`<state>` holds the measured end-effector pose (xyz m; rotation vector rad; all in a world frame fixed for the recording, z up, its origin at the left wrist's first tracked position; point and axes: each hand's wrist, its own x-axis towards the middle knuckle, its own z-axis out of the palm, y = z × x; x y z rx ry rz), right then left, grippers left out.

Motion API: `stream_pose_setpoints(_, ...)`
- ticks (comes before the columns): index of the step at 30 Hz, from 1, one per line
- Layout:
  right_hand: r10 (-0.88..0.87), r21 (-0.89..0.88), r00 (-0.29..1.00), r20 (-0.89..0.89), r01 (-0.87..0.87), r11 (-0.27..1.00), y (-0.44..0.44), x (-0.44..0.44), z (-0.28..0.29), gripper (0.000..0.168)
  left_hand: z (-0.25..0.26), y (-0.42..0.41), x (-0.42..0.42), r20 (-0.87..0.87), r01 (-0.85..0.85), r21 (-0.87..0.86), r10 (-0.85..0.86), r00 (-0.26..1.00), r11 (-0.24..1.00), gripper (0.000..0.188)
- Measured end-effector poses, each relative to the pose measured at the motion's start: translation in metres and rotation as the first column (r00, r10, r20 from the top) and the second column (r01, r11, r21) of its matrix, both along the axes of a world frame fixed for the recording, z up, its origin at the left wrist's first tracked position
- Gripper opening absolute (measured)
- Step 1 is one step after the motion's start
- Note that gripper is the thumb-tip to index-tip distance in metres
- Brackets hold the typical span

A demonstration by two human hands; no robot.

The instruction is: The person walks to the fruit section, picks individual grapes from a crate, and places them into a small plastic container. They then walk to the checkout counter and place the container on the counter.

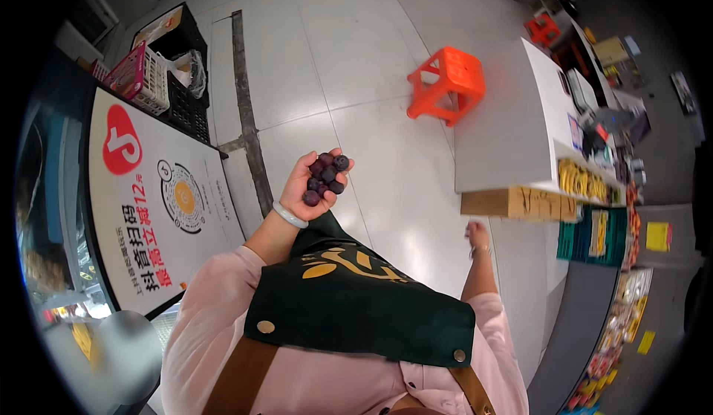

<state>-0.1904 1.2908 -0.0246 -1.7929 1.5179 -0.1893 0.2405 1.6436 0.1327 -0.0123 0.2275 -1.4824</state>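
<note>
Several dark purple round fruits, plums or large grapes [328, 174], rest in the upturned palm of my left hand [313, 187], fingers curled round them. A pale bangle [289, 215] circles that wrist. On the right, my right hand [477, 233] hangs low beside the counter; its fingers look loosely bent, and no object shows in it. A thin bracelet [480, 249] is on that wrist. Between the arms lies the dark green apron [356, 303] with a yellow and white print and brown straps.
An orange plastic stool [451, 85] stands on the tiled floor by the white counter [496, 136]. A cardboard box [501, 203] and a green crate [590, 236] are at the right. Left are a sign board [211, 248] bearing writing, a pink-and-white basket [146, 80] and black crates [186, 105].
</note>
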Motion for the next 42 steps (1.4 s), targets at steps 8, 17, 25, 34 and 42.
stream_pose_setpoints(8,0.267,-0.002,0.957,0.114,-0.268,0.963,-0.133,0.263,-0.003,0.024,-0.024,-0.155,0.170,0.010,-0.024,0.170,0.022,1.000,0.985,0.036)
stream_pose_setpoints(17,-0.316,0.564,0.835,-0.452,0.541,0.624,-0.158,0.102,-0.157,0.041,0.004,-0.439,0.327,0.123,0.225,0.071,-0.233,0.965,0.972,0.035)
stream_pose_setpoints(25,0.210,0.288,0.758,-0.617,-0.031,0.957,-0.451,0.258,-0.079,0.050,-0.010,-0.652,0.394,0.039,0.223,0.136,-0.230,0.972,0.965,0.036)
stream_pose_setpoints(34,-0.381,-0.382,0.862,-0.335,0.245,0.891,-0.783,0.507,0.103,0.052,-0.019,-0.838,0.522,0.112,0.130,0.199,-0.155,0.982,0.971,0.041)
stream_pose_setpoints(42,-0.712,-0.398,0.504,-0.488,0.598,0.696,-0.842,0.542,0.062,0.084,-0.015,-1.051,0.640,0.192,0.269,0.244,-0.319,0.928,0.932,0.040)
